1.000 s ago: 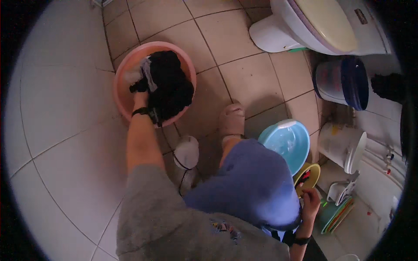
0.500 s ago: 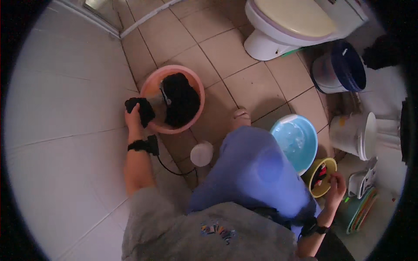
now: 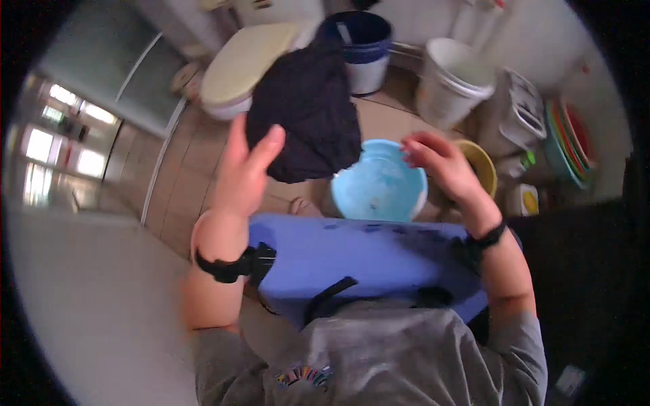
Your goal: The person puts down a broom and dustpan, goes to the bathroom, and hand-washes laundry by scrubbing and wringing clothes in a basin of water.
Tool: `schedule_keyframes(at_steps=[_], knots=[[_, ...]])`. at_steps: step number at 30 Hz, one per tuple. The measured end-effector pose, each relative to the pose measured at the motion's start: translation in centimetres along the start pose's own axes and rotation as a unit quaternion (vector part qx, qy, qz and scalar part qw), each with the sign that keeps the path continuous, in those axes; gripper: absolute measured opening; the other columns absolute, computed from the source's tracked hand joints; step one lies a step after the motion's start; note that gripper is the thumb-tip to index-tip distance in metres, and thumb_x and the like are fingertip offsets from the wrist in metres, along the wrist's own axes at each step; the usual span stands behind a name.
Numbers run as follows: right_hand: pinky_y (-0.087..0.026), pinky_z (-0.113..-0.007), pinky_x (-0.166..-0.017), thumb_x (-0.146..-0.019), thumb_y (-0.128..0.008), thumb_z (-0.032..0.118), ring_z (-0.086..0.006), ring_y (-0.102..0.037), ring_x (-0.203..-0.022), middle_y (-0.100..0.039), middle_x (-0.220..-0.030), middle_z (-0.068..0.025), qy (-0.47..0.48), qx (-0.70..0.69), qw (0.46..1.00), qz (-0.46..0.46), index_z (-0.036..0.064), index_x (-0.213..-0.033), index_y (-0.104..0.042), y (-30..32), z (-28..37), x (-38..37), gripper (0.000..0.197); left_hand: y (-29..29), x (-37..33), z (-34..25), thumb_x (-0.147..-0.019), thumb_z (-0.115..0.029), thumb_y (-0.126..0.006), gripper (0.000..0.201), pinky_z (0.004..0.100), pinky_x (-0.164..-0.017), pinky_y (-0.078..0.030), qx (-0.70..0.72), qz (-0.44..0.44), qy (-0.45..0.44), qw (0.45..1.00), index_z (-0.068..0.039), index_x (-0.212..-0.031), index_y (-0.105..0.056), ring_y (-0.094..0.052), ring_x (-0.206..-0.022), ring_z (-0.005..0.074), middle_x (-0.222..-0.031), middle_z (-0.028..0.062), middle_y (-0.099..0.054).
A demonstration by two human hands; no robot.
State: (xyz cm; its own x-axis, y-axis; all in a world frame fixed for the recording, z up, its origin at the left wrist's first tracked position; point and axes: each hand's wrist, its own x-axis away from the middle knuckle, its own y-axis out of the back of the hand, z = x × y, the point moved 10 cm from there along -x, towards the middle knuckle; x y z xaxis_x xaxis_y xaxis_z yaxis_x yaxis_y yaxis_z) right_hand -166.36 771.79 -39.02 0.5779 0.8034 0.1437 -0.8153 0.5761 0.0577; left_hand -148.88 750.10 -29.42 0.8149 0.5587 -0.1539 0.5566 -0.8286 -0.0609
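Tiled floor point(image 3: 186, 179) and pale walls make up a small washroom, with the person leaning forward over it. Nearest are a grey shirt point(image 3: 406, 358) and knees under blue fabric point(image 3: 365, 260), with a black band round each wrist. Beside the left forearm shows a sliver of what seems to be the pink tub point(image 3: 198, 227).

Ahead of the knees, the left hand point(image 3: 247, 169) has its thumb spread from its fingers, the thumb lapping the near edge of the black cloth point(image 3: 311, 118). Blur hides whether it grips the cloth or lets it slip. The right hand point(image 3: 443, 166) is half open, its fingers loosely curled, apart from the cloth, with nothing visible in it.

Half a second ago the left hand had a dark bunch at the pink tub's rim, well off to the left; now the black cloth is spread out in front of the body, its lower right corner overlapping the blue basin point(image 3: 379, 179) in view. The right hand has come up from beside the yellow tub point(image 3: 484, 162) too, so the work appears to have shifted from the pink tub to the blue basin's side, with both hands near the cloth.

Beyond stand a white pail point(image 3: 440, 98), stacked basins point(image 3: 572, 145), a dark-rimmed bucket point(image 3: 369, 74) and the toilet point(image 3: 250, 61).
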Motion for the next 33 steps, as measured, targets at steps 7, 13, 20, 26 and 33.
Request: schedule_keyframes(at_steps=[7, 13, 20, 26, 33], knots=[[-0.05, -0.035, -0.072, -0.085, -0.062, 0.009, -0.0188, -0.061, -0.081, -0.061, -0.089, -0.0037, -0.113, -0.314, 0.93, -0.156, 0.0099, -0.1, -0.054, 7.4, -9.1, 0.1, 0.017, -11.9, -4.7, 17.6, -0.092, -0.035, -0.056, 0.064, 0.0371, -0.102, -0.037, -0.234, 0.111, 0.007, 0.966, 0.003, -0.137, -0.032, -0.046, -0.123, 0.037, -0.133, 0.026, -0.046], [-0.041, -0.028, -0.046, -0.082, -0.056, 0.0, -0.0139, -0.052, -0.059, -0.051, -0.074, -0.0022, -0.151, -0.15, 0.954, -0.212, 0.0096, -0.088, -0.05, 11.9, -13.2, 2.6, 0.013, -10.2, -5.0, 24.9, -0.088, -0.032, -0.059, 0.048, 0.0418, -0.086, -0.047, -0.323, 0.08, 0.086, 0.939, 0.002, -0.121, -0.048, -0.059, -0.102, 0.0386, -0.109, 0.0226, -0.061], [-0.053, -0.031, -0.051, -0.083, -0.05, 0.003, -0.0183, -0.059, -0.055, -0.06, -0.08, -0.0074, -0.101, -0.056, 0.99, -0.087, 0.0024, -0.096, -0.059, 9.2, -9.4, -1.7, 0.015, -7.6, -5.8, 29.9, -0.089, -0.034, -0.058, 0.046, 0.043, -0.087, -0.046, -0.238, 0.062, 0.132, 0.96, 0.001, -0.117, -0.049, -0.059, -0.102, 0.0385, -0.106, 0.024, -0.062], [-0.055, -0.036, -0.056, -0.083, -0.044, 0.007, -0.0261, -0.067, -0.057, -0.066, -0.076, -0.0185, -0.185, 0.315, 0.93, 0.038, -0.0029, -0.09, -0.066, 9.5, -12.2, -3.5, 0.025, -7.7, -7.7, 28.6, -0.093, -0.041, -0.052, 0.057, 0.0407, -0.094, -0.041, -0.246, 0.11, 0.108, 0.957, 0.0, -0.126, -0.03, -0.054, -0.109, 0.0354, -0.115, 0.0219, -0.055], [-0.05, -0.033, -0.066, -0.087, -0.061, 0.042, -0.0218, -0.063, -0.069, -0.059, -0.071, -0.0111, -0.37, 0.317, 0.858, 0.161, -0.0029, -0.088, -0.064, 10.0, -14.4, 2.3, 0.045, -5.0, -6.8, 32.1, -0.091, -0.043, -0.056, 0.054, 0.0351, -0.082, -0.044, -0.37, 0.341, 0.293, 0.813, -0.007, -0.126, -0.034, -0.053, -0.096, 0.0212, -0.103, 0.0128, -0.056]])
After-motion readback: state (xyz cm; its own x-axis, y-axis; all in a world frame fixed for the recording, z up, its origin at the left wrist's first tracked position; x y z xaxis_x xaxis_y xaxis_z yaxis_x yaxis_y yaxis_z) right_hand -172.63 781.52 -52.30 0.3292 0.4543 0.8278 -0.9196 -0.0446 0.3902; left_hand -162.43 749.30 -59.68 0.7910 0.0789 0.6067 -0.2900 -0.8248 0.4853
